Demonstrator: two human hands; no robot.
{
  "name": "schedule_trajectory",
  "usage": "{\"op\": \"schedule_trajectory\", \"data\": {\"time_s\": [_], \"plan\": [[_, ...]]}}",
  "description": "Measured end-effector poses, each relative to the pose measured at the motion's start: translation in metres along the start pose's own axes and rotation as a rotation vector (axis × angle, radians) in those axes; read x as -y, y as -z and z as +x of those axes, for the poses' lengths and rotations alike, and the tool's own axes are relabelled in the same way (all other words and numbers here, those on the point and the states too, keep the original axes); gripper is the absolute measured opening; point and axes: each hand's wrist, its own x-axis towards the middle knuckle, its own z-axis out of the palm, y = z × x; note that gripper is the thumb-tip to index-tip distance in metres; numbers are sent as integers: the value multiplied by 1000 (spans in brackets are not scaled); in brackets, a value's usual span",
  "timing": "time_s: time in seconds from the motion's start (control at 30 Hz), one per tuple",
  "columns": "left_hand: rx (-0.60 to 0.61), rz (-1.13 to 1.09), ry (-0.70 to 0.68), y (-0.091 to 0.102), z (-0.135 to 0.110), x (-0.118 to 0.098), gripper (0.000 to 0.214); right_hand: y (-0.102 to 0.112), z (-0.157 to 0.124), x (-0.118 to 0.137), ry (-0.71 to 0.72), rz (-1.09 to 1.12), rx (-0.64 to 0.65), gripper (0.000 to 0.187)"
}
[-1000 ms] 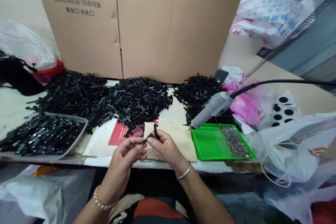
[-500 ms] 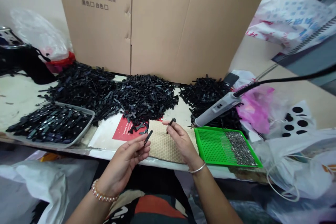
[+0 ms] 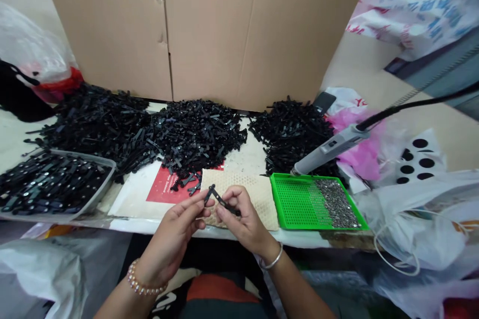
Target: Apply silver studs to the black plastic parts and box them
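Observation:
My left hand (image 3: 183, 222) pinches a small flat black strip (image 3: 208, 195) between thumb and fingers. In my right hand (image 3: 245, 219) is another black strip (image 3: 223, 202), held at a slant. The strips' far ends meet in a V shape; whether they are joined I cannot tell. Both hands are over a tan honeycomb-textured pad (image 3: 258, 194) at the table's front. Right of the pad lies a green perforated tray (image 3: 295, 204), with many small silver metal pieces (image 3: 337, 204) in its right part. A grey electric screwdriver (image 3: 325, 152) hangs above the tray, its tip near the back rim.
Heaps of black strips (image 3: 198, 132) spread along the back, before a large cardboard box (image 3: 243, 30). At left stands a clear plastic container (image 3: 108, 174) full of black pieces. A red and white sheet (image 3: 157, 189) lies left of the pad. Plastic bags (image 3: 422, 224) crowd the right side.
My right hand has come down and left, bringing its strip against the one in my left hand. The screwdriver has swung slightly right. The whole view has shifted.

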Motion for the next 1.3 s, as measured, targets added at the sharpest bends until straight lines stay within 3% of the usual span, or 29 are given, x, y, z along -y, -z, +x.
{"op": "schedule_trajectory", "data": {"time_s": [0.3, 0.57, 1.0, 1.3], "plan": [[-52, -21, -7, -4, 3, 2, 36, -4, 2, -9, -19, -191, -5, 17], [-32, -7, -12, -6, 5, 0, 33, 1, 3, -12, 163, -400, -24, 20], [29, -44, -39, -5, 2, 0, 22, -5, -1, -13, 304, -452, -95, 21], [-34, -82, -17, -7, -1, -1, 30, -8, -5, -15, 222, -407, -107, 23]]}}
